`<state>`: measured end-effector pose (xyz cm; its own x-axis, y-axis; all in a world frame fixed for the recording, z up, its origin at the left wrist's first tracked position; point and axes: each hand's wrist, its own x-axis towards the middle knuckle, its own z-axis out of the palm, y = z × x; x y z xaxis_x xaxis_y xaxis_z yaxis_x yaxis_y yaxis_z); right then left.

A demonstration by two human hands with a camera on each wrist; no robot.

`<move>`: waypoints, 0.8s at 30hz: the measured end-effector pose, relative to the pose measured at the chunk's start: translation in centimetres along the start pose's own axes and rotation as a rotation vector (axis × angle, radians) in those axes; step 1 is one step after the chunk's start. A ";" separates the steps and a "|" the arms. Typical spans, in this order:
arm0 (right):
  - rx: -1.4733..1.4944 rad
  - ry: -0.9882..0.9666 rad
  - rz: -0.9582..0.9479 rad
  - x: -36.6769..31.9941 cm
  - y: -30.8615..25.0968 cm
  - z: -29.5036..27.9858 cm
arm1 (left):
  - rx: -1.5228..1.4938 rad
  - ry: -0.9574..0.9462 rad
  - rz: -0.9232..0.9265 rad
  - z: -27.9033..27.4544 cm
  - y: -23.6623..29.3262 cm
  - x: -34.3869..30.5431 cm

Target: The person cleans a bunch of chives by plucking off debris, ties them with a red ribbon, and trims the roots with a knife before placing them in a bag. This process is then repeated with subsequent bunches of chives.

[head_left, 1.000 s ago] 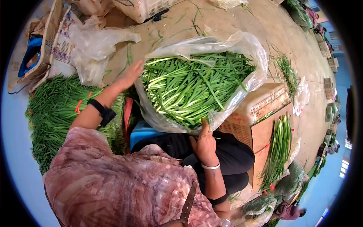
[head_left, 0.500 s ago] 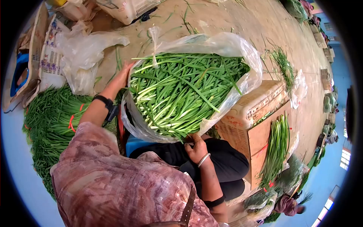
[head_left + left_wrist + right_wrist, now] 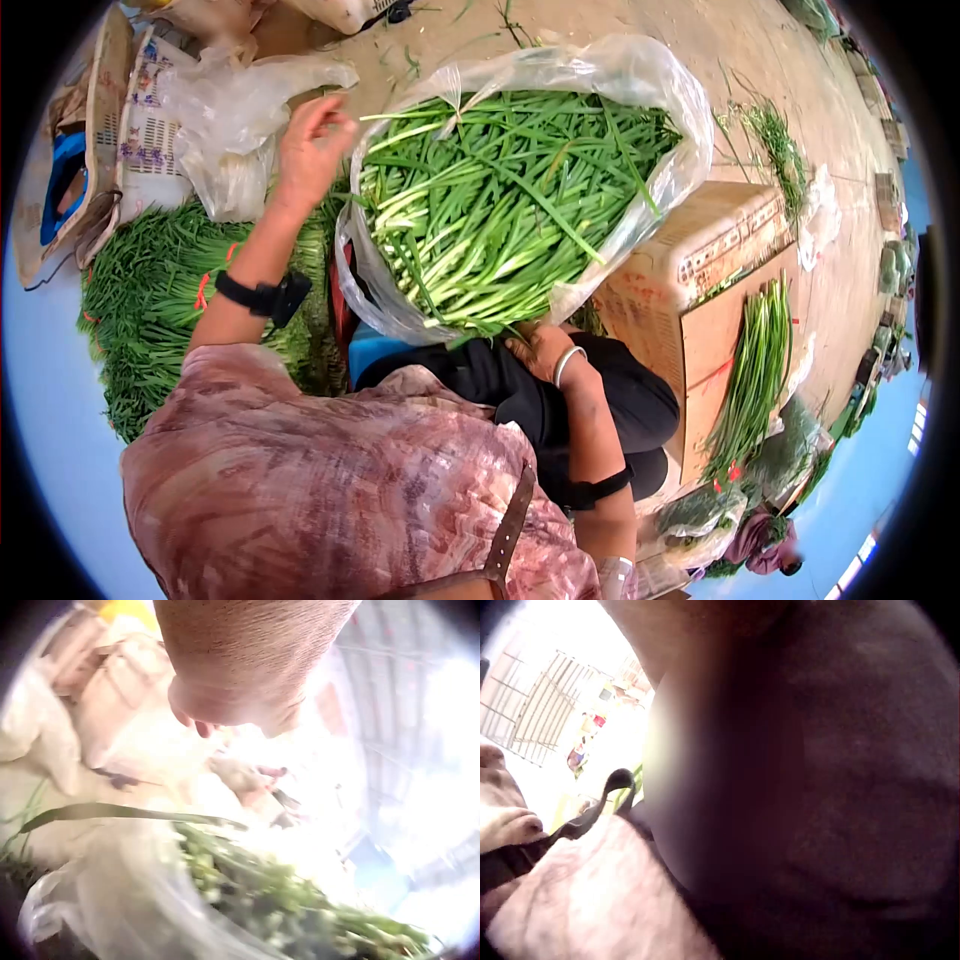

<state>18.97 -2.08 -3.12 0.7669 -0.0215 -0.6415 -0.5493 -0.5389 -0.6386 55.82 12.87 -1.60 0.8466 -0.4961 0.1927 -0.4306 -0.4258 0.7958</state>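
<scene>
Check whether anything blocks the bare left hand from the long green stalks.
Only the left rim of the clear plastic bag stands between the left hand and the green stalks inside; from above, its mouth is open.

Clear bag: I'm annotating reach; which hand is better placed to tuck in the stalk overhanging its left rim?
Probably the left hand, empty and beside the stalk; the right hand is farther, by the trousers.

No text can be read; red markings (image 3: 634, 287) on the beige crate (image 3: 728, 212) are illegible.

Beyond the tan floor (image 3: 690, 45), a blue wall (image 3: 876, 468) has windows (image 3: 917, 428).
</scene>
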 end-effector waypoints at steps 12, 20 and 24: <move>-0.389 0.686 -0.274 -3.7 -7.7 -5.1 | 0.280 -0.557 0.443 0.4 8.7 -15.9; -0.729 0.367 -0.379 5.2 -10.8 -3.9 | 0.246 -0.593 0.538 -3.4 6.7 -16.0; -0.676 0.244 -0.502 3.5 -9.6 -5.3 | 0.176 -0.736 0.543 -3.7 5.7 -19.2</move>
<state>28.70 -1.43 3.06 0.9574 0.2139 -0.1940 0.1271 -0.9153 -0.3822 38.27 22.75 1.30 0.1298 -0.9901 0.0526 -0.8016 -0.0736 0.5933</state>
